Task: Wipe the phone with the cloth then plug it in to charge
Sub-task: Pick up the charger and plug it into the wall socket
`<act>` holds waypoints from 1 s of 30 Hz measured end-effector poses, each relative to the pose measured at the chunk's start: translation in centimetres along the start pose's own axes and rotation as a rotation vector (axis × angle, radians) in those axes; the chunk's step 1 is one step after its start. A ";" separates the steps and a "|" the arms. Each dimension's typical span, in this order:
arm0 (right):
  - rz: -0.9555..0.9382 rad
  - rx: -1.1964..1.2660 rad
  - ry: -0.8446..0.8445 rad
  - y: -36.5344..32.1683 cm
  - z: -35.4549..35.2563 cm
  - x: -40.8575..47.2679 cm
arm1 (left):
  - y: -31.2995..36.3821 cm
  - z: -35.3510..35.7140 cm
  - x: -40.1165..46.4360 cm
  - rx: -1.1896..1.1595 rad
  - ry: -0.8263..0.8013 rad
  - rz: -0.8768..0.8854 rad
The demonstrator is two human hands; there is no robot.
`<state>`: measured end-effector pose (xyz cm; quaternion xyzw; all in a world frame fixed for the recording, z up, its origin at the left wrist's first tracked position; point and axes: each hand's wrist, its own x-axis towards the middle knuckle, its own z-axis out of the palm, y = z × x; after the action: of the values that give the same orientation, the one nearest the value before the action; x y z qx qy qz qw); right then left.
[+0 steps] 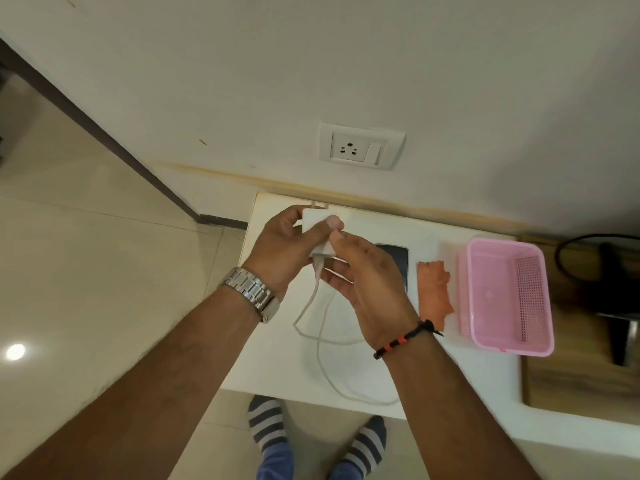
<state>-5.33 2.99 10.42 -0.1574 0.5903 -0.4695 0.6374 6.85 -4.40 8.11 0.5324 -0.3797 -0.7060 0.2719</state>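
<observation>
Left hand fingers curled round charger near table's back edge; right hand pinches it too — light, rigid; cable limp.

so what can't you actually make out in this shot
Head view only:
- Phone: mostly hidden behind the right hand; its charging port is unseen.
- Cable: its far end is hidden under the right arm, so whether it reaches the phone is unclear.
- Charger: largely covered by the left hand and right hand.
</observation>
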 end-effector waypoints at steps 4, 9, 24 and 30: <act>-0.083 -0.005 0.011 0.0 -0.3 0.3 | 0.2 0.0 -0.4 -0.074 -0.075 -0.061; -0.104 -0.041 0.056 -0.1 -0.8 1.1 | 0.3 -1.7 0.2 -0.138 -0.059 -0.133; -0.066 0.033 0.303 -3.8 -1.6 8.9 | 2.9 0.6 6.3 -0.013 0.076 -0.054; -0.051 0.033 0.304 -4.1 -1.5 9.6 | 2.9 0.6 6.9 -0.028 0.089 -0.066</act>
<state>-9.65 -6.10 7.33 -0.0888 0.6680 -0.5136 0.5311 4.23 -11.33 6.84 0.5718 -0.3395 -0.6954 0.2724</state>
